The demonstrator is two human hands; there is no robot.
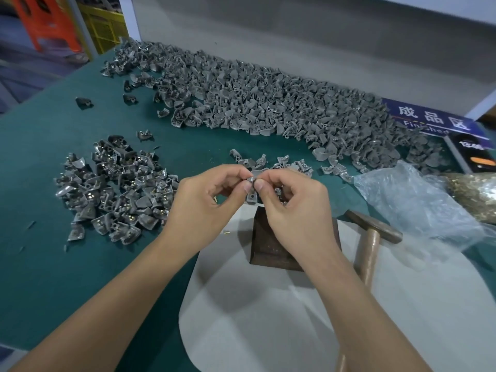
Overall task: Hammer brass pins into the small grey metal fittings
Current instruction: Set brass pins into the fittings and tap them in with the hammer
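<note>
— What lies nearest?

— A pale grey sheet (268, 318), smooth and rounded at its edge, spread over the green felt table (53, 277). On it sits a dark square metal block (271, 251) with a dull, worn face, and just to its right lies a hammer (371, 247), its wooden handle light and its blunt metal head brownish.

— And the hands?

— Both are raised above the block's far edge. The left hand (204, 202) and the right hand (292, 210) meet fingertip to fingertip, each pinching the same small grey fitting (251, 187) between thumb and forefinger; the other fingers curl in loosely. A tiny brass pin (214, 199) peeks from inside the left hand (how it is held I cannot tell), and another (226, 232) lies loose on the felt near that wrist.

— Further out?

— To the left, a heap of fittings with brass pins (115, 191), matt grey wedges with yellow dots showing. Just beyond the hands, a few loose fittings (284, 163). To the right, a crinkled clear plastic bag (418, 202), with a glinting mass of brass pins (475, 191) at its far side.

— And at the back?

— A long, wide bank of plain grey fittings (255, 98), curved shells with small tubes, running along a grey wall (295, 30). A blue sign (434, 119) lies at its right end.
</note>
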